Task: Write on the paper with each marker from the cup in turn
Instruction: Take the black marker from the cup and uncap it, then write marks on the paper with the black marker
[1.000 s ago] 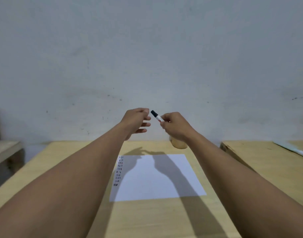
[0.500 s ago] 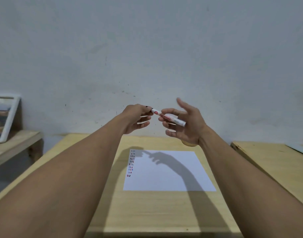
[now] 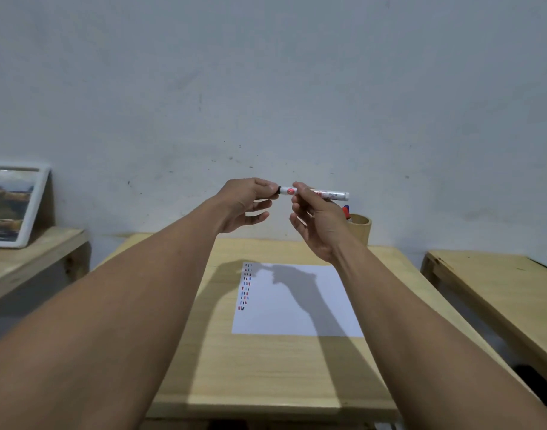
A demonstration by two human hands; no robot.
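Observation:
I hold a white marker (image 3: 323, 194) level in the air, high above the table. My right hand (image 3: 317, 220) pinches its barrel near the left end. My left hand (image 3: 249, 201) grips the black cap at that same end between thumb and fingers. Below lies a white sheet of paper (image 3: 300, 308) with a column of short red, blue and black strokes (image 3: 246, 287) down its left margin. A wooden cup (image 3: 360, 227) stands at the table's back right, behind my right wrist, with a red-and-blue marker tip (image 3: 346, 211) sticking out of it.
The paper lies on a light wooden table (image 3: 266, 373). A second wooden table (image 3: 495, 293) stands to the right across a gap. On the left, a low bench (image 3: 27, 259) holds a white-framed picture (image 3: 13, 204) that leans against the wall.
The marker has swung from tilted to level, and my left hand has closed on its black cap end. My right fingers curled around the barrel. The view shifted, and the cup now shows.

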